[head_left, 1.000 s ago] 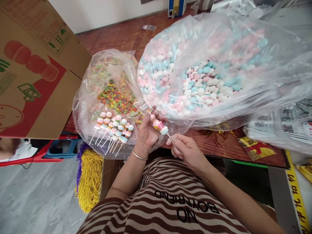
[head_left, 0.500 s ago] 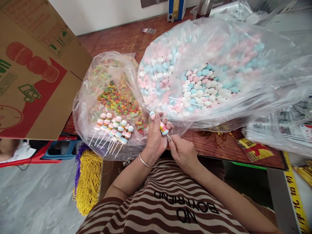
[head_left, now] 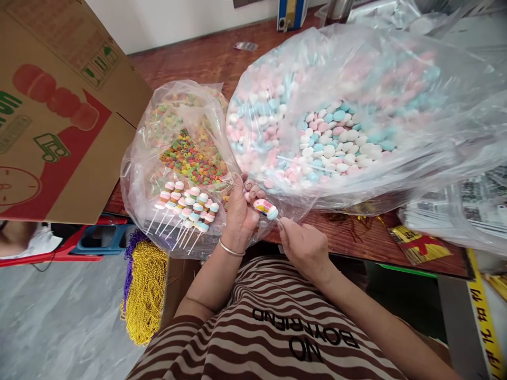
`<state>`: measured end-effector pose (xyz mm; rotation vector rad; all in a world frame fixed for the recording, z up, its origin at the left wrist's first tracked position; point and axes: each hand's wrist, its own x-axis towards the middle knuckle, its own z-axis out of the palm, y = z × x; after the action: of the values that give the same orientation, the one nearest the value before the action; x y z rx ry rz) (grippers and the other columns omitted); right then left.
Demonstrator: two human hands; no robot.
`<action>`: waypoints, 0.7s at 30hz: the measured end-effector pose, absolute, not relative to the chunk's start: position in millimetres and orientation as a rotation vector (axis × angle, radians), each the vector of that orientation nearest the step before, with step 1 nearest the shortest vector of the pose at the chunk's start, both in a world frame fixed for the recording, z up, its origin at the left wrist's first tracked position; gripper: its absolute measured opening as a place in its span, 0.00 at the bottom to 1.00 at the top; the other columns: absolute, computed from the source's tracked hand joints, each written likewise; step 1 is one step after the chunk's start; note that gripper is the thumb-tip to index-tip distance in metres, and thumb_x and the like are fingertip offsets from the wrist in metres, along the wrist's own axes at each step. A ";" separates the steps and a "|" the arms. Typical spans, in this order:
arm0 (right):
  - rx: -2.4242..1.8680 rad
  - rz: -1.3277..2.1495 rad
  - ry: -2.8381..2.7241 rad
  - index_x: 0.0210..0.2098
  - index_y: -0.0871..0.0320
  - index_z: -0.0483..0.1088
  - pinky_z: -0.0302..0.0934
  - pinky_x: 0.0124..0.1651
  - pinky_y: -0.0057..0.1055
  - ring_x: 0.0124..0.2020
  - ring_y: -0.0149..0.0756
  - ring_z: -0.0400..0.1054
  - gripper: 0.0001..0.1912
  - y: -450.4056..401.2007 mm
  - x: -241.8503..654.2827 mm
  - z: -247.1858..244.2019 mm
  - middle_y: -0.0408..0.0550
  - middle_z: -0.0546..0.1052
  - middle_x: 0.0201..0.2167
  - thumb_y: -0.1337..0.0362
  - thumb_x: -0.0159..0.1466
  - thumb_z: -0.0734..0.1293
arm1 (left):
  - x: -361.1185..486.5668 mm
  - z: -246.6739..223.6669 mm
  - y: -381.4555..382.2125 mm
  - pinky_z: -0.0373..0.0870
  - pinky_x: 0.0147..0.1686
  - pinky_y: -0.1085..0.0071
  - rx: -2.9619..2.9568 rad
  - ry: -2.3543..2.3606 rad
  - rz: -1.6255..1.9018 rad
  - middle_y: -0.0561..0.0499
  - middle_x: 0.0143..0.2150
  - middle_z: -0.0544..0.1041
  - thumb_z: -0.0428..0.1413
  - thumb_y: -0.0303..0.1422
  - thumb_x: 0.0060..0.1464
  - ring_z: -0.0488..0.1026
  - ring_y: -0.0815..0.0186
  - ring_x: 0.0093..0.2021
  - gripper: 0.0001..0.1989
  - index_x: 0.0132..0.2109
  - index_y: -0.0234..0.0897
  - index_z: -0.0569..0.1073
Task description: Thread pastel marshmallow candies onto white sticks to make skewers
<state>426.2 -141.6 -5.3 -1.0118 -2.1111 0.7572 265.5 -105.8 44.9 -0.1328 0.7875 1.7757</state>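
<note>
My left hand (head_left: 241,208) is closed around a candy lollipop (head_left: 266,208) with pink, yellow, white and pale blue parts. Its blue end points toward my right hand (head_left: 303,245), whose thumb and finger pinch the stick below the candy; most of that stick is hidden. To the left of my hands, several finished candy skewers (head_left: 190,206) on white sticks lie in rows on a clear plastic bag. Inside this bag (head_left: 138,158) are small ring-shaped candies (head_left: 194,161) in red, yellow, green and orange.
A large clear bag (head_left: 261,68) of pink, white and blue candies (head_left: 336,140) covers the right of the wooden table (head_left: 178,60). A cardboard box (head_left: 59,174) stands at the left. Gold bead strings (head_left: 146,290) hang below the table edge. Flat plastic packets (head_left: 455,211) lie far right.
The lollipop now shows more fully beyond my left fingers. My right hand has moved slightly right, away from my left palm. The whole view has shifted a little.
</note>
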 end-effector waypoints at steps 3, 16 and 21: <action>-0.998 1.643 -1.604 0.34 0.56 0.68 0.47 0.21 0.27 0.16 0.27 0.54 0.16 -143.3 422.8 2.1 0.37 0.64 0.16 0.52 0.72 0.61 | 266.9 43.9 -106.6 0.58 0.20 0.83 -0.104 0.727 1.777 0.61 0.22 0.56 0.51 0.43 0.69 0.52 0.79 0.17 0.17 0.36 0.36 0.70; -0.857 2.383 -0.895 0.35 0.59 0.72 0.40 0.15 0.20 0.11 0.19 0.46 0.18 -138.7 420.2 15.1 0.33 0.63 0.14 0.49 0.67 0.69 | 273.7 42.1 -108.6 0.59 0.21 0.82 -0.023 0.776 1.794 0.61 0.24 0.57 0.59 0.43 0.63 0.55 0.79 0.19 0.13 0.38 0.38 0.73; -0.617 2.624 -0.640 0.38 0.59 0.74 0.43 0.15 0.22 0.10 0.19 0.39 0.15 -151.6 423.2 14.9 0.29 0.58 0.13 0.52 0.66 0.70 | 273.2 44.8 -112.9 0.58 0.19 0.82 0.037 0.738 1.767 0.60 0.24 0.59 0.59 0.42 0.64 0.55 0.80 0.19 0.12 0.40 0.38 0.75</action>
<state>423.2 -151.6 14.9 -0.6165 -0.6401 2.6240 273.2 -112.9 44.8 0.0373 0.7375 1.7668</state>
